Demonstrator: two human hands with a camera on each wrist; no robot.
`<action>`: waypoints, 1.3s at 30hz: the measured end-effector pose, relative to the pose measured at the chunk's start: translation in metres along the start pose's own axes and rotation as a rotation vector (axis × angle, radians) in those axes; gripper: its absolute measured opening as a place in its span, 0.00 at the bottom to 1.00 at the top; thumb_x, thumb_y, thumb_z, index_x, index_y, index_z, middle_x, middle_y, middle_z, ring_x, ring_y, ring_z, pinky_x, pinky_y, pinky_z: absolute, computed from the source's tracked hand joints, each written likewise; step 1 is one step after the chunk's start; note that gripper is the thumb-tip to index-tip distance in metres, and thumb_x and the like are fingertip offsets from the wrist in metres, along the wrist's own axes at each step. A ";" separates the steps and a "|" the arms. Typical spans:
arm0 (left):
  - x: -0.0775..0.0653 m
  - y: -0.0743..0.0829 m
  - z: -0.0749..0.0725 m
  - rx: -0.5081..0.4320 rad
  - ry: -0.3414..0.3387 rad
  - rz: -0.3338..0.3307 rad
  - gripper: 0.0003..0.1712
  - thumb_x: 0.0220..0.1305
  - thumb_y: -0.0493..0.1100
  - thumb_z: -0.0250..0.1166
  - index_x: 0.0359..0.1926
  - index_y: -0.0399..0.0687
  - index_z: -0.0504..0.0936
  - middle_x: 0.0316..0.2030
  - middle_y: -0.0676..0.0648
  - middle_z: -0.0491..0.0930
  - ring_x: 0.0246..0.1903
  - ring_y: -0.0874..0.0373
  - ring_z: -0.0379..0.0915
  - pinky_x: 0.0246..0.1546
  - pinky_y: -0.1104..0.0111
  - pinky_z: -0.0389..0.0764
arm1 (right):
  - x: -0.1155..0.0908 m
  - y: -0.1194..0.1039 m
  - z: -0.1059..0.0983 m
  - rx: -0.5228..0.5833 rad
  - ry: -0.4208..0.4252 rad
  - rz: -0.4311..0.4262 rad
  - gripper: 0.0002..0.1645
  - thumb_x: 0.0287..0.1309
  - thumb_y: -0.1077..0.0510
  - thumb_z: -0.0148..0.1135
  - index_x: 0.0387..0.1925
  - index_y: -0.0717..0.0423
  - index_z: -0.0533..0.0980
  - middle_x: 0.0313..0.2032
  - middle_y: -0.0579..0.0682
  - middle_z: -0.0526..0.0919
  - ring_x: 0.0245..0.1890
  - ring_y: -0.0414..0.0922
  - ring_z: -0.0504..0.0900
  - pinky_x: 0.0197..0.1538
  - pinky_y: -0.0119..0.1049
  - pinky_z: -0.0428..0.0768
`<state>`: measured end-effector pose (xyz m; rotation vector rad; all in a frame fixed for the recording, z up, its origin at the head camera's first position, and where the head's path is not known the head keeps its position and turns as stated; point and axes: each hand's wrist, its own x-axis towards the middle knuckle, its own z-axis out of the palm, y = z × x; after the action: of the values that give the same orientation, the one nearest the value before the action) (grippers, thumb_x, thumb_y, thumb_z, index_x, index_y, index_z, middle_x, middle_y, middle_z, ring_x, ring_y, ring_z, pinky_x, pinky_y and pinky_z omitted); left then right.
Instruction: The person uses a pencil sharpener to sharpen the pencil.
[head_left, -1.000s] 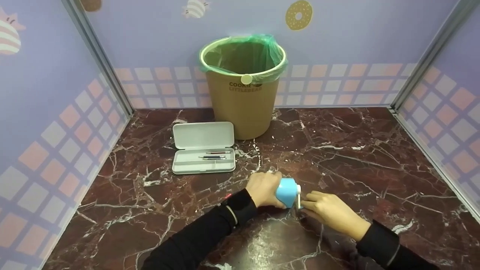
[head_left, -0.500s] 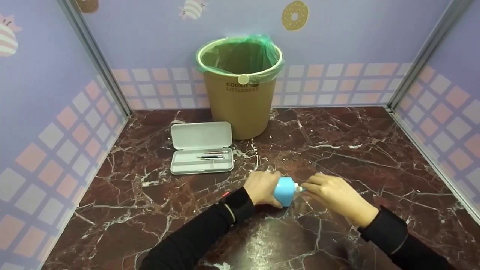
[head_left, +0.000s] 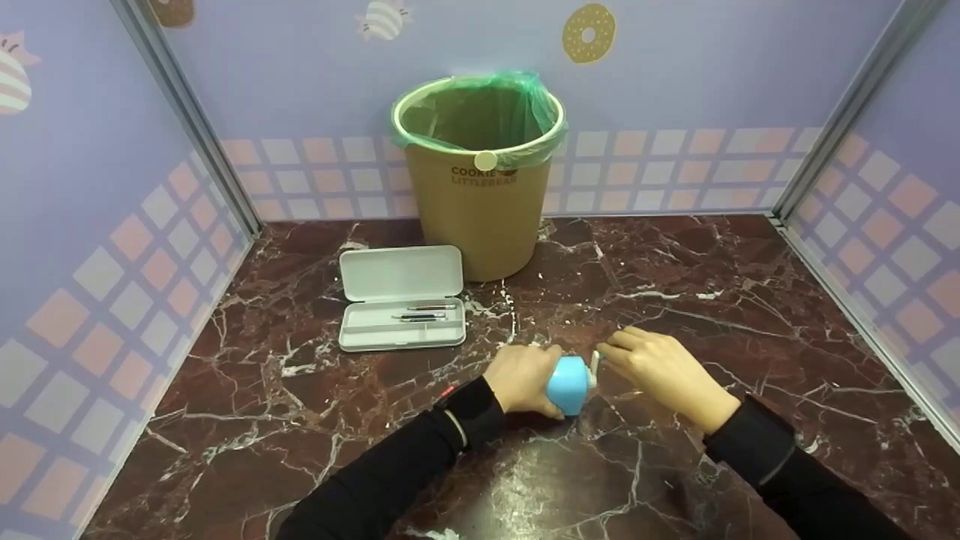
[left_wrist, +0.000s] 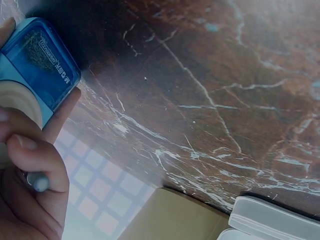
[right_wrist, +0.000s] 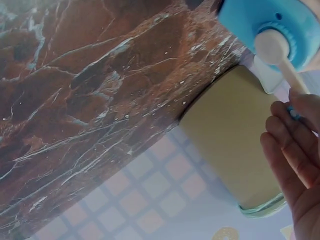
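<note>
at table (head_left: 262, 435) | left grip (head_left: 521, 380): 1 sharpener (head_left: 568, 386) | right grip (head_left: 660, 367): 1 crank (head_left: 595, 366)

Tan bin (head_left: 480, 217), green liner (head_left: 534, 105) in place, stands upright on the marbled counter (head_left: 750, 315) near the patterned wall (head_left: 300, 75). Just before it, to the left, lies a white pencil case (head_left: 401, 275), open, containing pencils (head_left: 420, 317).

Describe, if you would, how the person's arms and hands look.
Long black fabric sleeves cover both forearms, with broad black wristbands at the wrists. At the left one show a narrow pale strip and a small red mark. The left hand and right hand wear no gloves.
</note>
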<state>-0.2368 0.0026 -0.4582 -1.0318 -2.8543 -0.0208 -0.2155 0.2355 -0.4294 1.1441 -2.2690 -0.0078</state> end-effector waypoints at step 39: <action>-0.005 0.002 0.001 -0.041 0.044 -0.044 0.42 0.34 0.72 0.81 0.44 0.51 0.78 0.32 0.53 0.87 0.28 0.56 0.85 0.25 0.65 0.80 | -0.024 -0.019 0.057 0.154 -0.182 0.121 0.06 0.53 0.59 0.75 0.31 0.52 0.83 0.28 0.46 0.83 0.28 0.42 0.79 0.30 0.36 0.79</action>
<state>-0.2319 0.0006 -0.4600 -0.9627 -2.8481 -0.1047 -0.2195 0.2275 -0.4933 1.1208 -2.5346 0.1175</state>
